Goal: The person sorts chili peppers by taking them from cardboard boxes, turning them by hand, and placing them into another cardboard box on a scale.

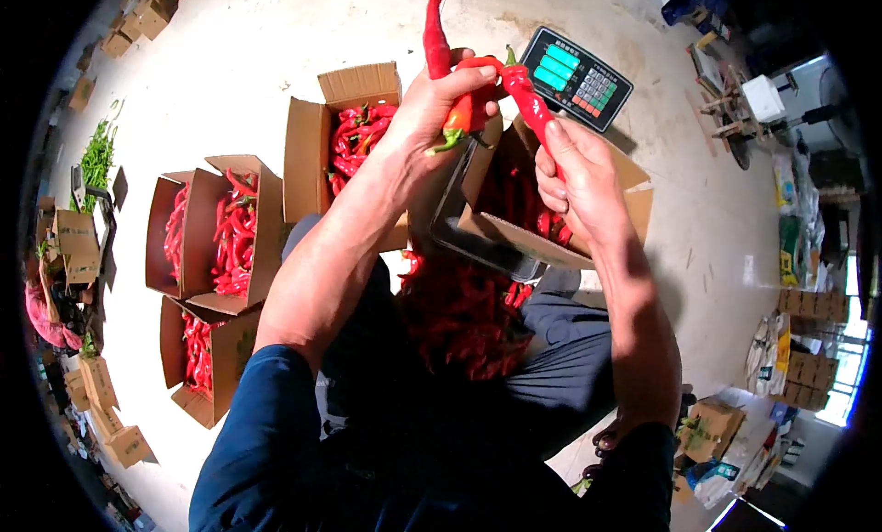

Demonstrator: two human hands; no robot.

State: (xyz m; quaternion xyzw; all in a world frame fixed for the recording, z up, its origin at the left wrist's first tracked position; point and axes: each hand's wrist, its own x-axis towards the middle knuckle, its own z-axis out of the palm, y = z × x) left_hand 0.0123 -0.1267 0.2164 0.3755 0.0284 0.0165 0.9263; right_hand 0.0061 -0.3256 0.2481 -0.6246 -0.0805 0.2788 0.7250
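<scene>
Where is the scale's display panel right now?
In the head view, the display panel is at the upper right of centre, just past the right hand and the cardboard box beneath that hand.

No readable text; scale panel (577, 79) lettering too small

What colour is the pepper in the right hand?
The pepper in the right hand is glossy red; the head view shows it best.
</scene>
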